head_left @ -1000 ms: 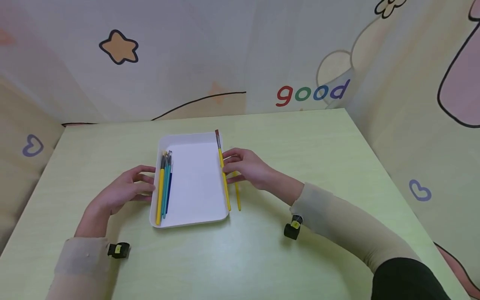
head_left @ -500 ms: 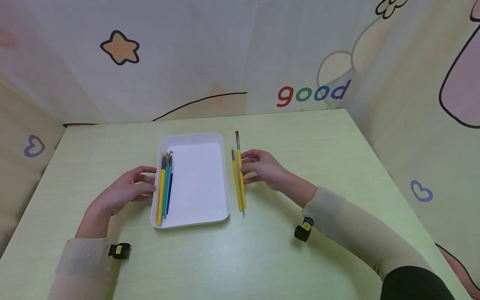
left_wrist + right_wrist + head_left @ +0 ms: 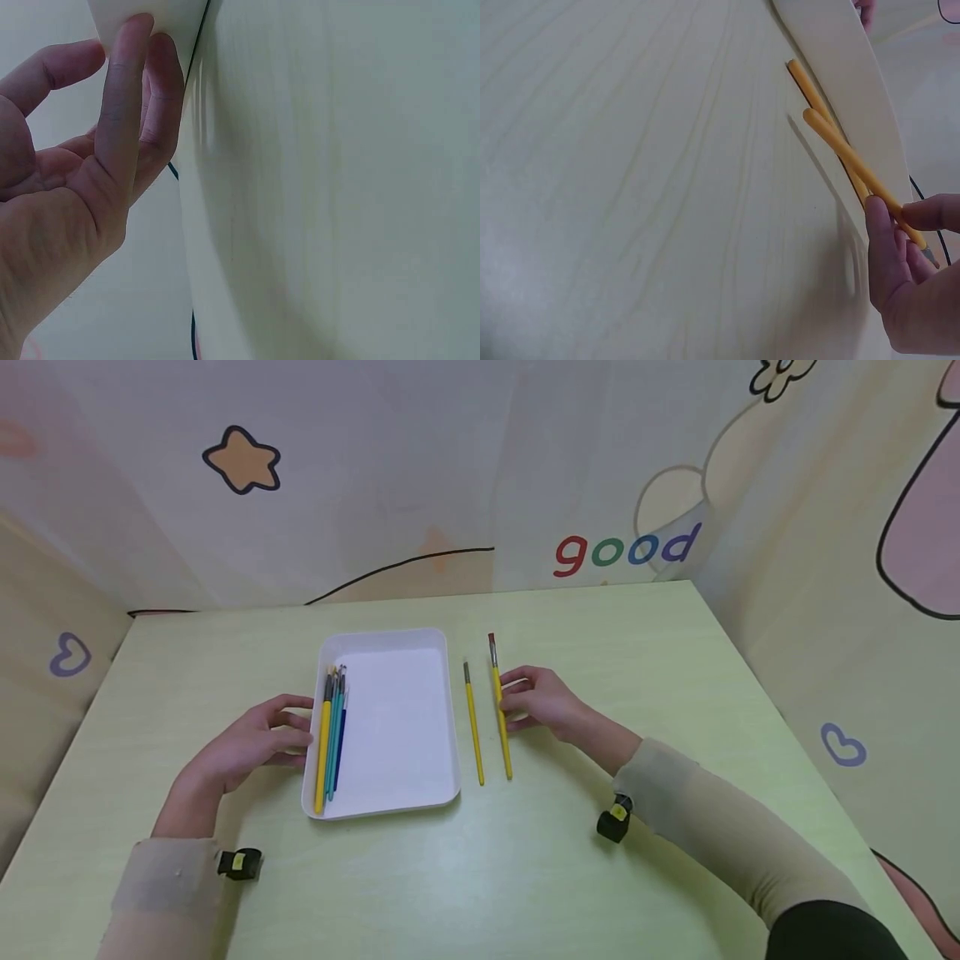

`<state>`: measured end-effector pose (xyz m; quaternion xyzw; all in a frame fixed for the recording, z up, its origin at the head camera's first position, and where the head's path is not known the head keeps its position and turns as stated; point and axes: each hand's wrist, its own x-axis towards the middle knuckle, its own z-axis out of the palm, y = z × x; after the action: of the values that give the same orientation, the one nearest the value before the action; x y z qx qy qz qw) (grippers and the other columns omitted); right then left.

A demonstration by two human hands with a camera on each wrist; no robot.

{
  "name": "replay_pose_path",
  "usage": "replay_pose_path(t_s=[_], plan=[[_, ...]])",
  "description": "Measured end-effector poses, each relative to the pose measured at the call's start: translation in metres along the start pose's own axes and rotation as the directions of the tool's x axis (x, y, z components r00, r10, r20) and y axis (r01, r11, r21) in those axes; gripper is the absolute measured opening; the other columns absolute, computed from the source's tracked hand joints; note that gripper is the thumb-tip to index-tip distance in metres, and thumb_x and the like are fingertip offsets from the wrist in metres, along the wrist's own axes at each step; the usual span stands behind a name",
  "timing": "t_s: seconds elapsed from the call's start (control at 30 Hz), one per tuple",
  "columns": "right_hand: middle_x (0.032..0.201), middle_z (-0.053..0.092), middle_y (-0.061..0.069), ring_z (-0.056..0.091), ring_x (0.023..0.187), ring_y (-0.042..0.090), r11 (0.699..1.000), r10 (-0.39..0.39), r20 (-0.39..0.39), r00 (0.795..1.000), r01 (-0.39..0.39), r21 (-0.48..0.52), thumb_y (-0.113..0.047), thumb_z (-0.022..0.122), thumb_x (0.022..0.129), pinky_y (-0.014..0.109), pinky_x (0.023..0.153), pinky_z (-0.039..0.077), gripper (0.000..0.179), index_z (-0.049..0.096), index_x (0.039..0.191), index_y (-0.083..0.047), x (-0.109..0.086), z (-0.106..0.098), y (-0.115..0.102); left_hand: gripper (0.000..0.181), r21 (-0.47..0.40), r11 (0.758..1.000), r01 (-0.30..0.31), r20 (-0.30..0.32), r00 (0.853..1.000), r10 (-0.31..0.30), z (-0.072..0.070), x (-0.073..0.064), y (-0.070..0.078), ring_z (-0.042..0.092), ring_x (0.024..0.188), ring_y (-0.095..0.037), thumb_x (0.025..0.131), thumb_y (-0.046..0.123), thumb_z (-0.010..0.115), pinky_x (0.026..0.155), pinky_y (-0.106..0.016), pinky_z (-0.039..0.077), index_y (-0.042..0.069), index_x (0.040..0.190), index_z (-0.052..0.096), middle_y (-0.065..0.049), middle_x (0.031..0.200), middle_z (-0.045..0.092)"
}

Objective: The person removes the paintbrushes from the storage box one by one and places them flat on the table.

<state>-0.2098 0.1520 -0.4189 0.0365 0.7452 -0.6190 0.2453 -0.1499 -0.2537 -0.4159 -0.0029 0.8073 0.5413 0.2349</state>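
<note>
A white tray (image 3: 397, 718) lies on the table, with several paintbrushes (image 3: 330, 743) in yellow, teal and dark blue along its left side. My left hand (image 3: 243, 739) rests its fingertips against the outside of the tray's left wall; in the left wrist view the fingers (image 3: 120, 112) are extended and touch the wall. To the right of the tray, my right hand (image 3: 547, 700) pinches a yellow paintbrush (image 3: 502, 718) with reddish bristles. In the right wrist view this brush is between thumb and fingers, slightly above the table. A thinner yellow paintbrush (image 3: 474, 722) lies between it and the tray.
The pale green wood-grain table (image 3: 420, 885) extends around the tray. Patterned walls (image 3: 390, 468) stand behind it and at both sides. A small black device sits at each wrist.
My right hand has moved the yellow paintbrush to the right, from over the tray's right edge past the thinner brush. My left hand has stayed at the tray.
</note>
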Motion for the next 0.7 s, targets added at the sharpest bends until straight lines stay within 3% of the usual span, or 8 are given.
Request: replay_pose_path(t_s=[0.43,0.7], plan=[[0.113,0.062,0.019,0.065,0.087,0.023,0.995,-0.024,-0.055,0.998,0.019,-0.099,0.003,0.068,0.094,0.037,0.071,0.063,0.040,0.056,0.132,0.005,0.000,0.002,0.010,0.071,0.007,1.000,0.001,0.001,1.000,-0.001,0.001,0.000,0.000,0.064,0.106,-0.030,0.099,0.015,0.068,0.087,-0.034,0.060,0.001,0.157,0.029,-0.026,0.137,0.049],[0.102,0.064,0.015,0.065,0.084,0.023,0.957,-0.082,-0.089,0.993,0.054,-0.285,0.001,0.071,0.092,0.033,0.069,0.063,0.034,0.063,0.125,0.005,0.003,0.005,0.009,0.071,0.003,1.000,-0.002,-0.001,1.000,0.002,-0.001,0.002,-0.004,0.064,0.107,-0.030,0.099,0.015,0.067,0.088,-0.035,0.060,0.002,0.157,0.028,-0.026,0.138,0.048]])
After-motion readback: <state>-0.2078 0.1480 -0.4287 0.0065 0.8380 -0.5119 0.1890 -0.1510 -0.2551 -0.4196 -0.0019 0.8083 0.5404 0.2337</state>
